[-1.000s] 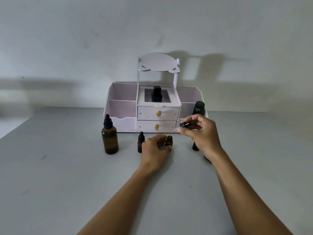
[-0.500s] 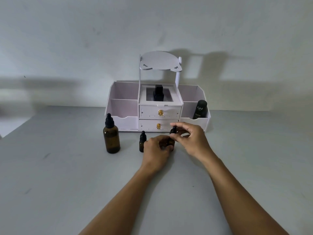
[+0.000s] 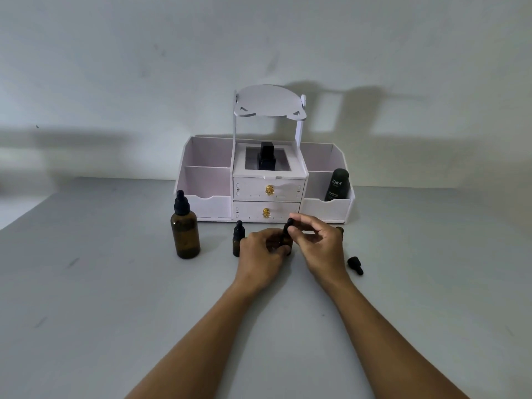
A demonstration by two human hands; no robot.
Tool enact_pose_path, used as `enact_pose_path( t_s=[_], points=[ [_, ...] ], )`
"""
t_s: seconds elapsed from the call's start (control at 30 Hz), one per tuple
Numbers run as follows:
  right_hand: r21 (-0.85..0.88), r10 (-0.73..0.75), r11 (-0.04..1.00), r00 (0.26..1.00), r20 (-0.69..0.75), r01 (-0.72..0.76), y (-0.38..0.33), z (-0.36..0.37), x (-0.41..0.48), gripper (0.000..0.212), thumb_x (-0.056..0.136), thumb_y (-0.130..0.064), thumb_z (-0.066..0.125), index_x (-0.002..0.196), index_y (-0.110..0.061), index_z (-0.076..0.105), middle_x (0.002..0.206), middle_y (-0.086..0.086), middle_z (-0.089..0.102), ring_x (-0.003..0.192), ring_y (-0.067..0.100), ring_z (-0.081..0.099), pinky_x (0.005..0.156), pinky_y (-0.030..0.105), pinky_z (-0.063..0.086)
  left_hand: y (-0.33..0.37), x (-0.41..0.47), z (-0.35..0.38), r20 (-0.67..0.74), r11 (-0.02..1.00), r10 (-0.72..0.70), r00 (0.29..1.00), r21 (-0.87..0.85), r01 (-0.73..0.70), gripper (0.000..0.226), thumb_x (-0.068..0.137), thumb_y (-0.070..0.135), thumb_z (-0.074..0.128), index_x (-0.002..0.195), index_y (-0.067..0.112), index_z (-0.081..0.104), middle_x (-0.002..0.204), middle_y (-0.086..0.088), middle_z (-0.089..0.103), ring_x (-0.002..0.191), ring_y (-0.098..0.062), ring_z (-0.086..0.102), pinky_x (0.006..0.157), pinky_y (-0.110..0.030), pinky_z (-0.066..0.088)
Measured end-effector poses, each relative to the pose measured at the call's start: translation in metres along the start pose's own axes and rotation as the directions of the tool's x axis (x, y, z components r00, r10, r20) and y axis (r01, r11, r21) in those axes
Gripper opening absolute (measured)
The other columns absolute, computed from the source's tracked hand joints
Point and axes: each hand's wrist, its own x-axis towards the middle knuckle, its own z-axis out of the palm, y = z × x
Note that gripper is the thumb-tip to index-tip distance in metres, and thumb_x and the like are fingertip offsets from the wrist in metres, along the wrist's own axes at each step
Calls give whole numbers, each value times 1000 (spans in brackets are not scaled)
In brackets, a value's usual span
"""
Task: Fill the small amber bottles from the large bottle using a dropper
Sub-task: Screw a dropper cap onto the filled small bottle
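Note:
The large amber bottle (image 3: pixel 185 232) with a black dropper cap stands on the grey table at the left. A small capped amber bottle (image 3: pixel 237 241) stands just left of my left hand (image 3: pixel 262 256). That hand grips a second small amber bottle (image 3: pixel 286 242) on the table. My right hand (image 3: pixel 318 245) pinches the black dropper cap (image 3: pixel 288 226) sitting on top of this bottle. A third small bottle (image 3: pixel 340 229) peeks out behind my right hand, mostly hidden. A loose black dropper cap (image 3: pixel 355 264) lies on the table to the right.
A white organiser (image 3: pixel 208 207) with two gold-knobbed drawers stands against the wall behind the bottles. It holds a black bottle (image 3: pixel 266 160) in its middle well and a dark Kahf bottle (image 3: pixel 336 184) in the right compartment.
My right hand came down and left with the dropper cap, from above the table onto the small bottle held by my left hand. The left hand stayed put.

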Motion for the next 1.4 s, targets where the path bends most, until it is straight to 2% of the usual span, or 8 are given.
enact_pose_path(
  t_s=[0.1, 0.3, 0.43, 0.53, 0.7, 0.83, 1.23, 1.4],
  points=[
    [15, -16, 1000, 1000, -10, 16, 3, 2, 0, 27, 78, -10, 82, 103, -18, 74, 92, -3, 73, 83, 15, 69, 76, 33, 59, 0, 0, 0, 4, 1000, 16, 1000, 14, -16, 26, 85, 11, 74, 110, 17, 77, 98, 5, 78, 90, -3, 72, 89, -16, 55],
    [113, 10, 994, 1000, 5, -11, 4, 2, -1, 28, 87, -3, 71, 107, -21, 74, 100, -5, 74, 94, 7, 69, 77, 14, 52, -1, -1, -1, 8, 1000, 8, 1000, -1, -8, 27, 85, 12, 74, 111, 18, 76, 98, 6, 78, 91, -3, 72, 91, -19, 56],
    [73, 21, 997, 1000, -16, -20, 7, 1, 1, 17, 82, -8, 79, 97, -16, 77, 95, -3, 76, 89, 9, 72, 80, 21, 55, 0, -1, -1, 7, 1000, 5, 1000, 13, -5, 27, 86, 13, 75, 112, 18, 76, 98, 5, 78, 91, -4, 72, 90, -17, 55],
    [109, 27, 994, 999, -21, -25, 5, 1, 0, 25, 82, -8, 79, 105, -13, 74, 95, -1, 74, 85, 6, 69, 77, 19, 56, -1, -1, -1, 5, 1000, 16, 1000, 16, -16, 26, 85, 12, 75, 110, 19, 77, 96, 7, 78, 89, -2, 72, 89, -17, 56],
    [87, 7, 996, 999, 38, -10, 3, 2, 0, 34, 83, -1, 75, 102, -29, 73, 98, -5, 75, 90, 0, 70, 81, 13, 53, 0, -1, -1, 1, 1000, 5, 1000, 8, -5, 26, 84, 11, 74, 108, 19, 77, 93, 7, 78, 89, -2, 72, 89, -21, 57],
    [87, 25, 996, 1000, 3, -25, 4, 2, 0, 27, 78, -7, 82, 102, -19, 74, 92, -4, 73, 84, 6, 68, 76, 21, 56, -1, -1, -1, 9, 1000, 12, 1000, 10, -12, 25, 84, 11, 73, 108, 18, 78, 94, 7, 78, 89, -3, 72, 89, -22, 57],
    [144, 43, 989, 998, -35, -38, 4, 3, 0, 33, 79, 2, 77, 109, -10, 74, 93, 3, 73, 82, 5, 68, 77, 16, 54, 0, 0, 0, 0, 1000, -2, 1000, 3, 2, 26, 84, 10, 74, 108, 18, 78, 94, 6, 79, 88, -2, 72, 87, -16, 55],
    [44, 11, 999, 999, -39, -9, 6, 2, 0, 27, 75, 0, 82, 97, -15, 76, 90, 1, 76, 79, 8, 72, 77, 19, 56, -1, 0, 0, 0, 1000, -2, 1000, 10, 2, 27, 84, 9, 74, 110, 16, 77, 96, 5, 78, 90, -3, 72, 90, -18, 56]
  ],
)
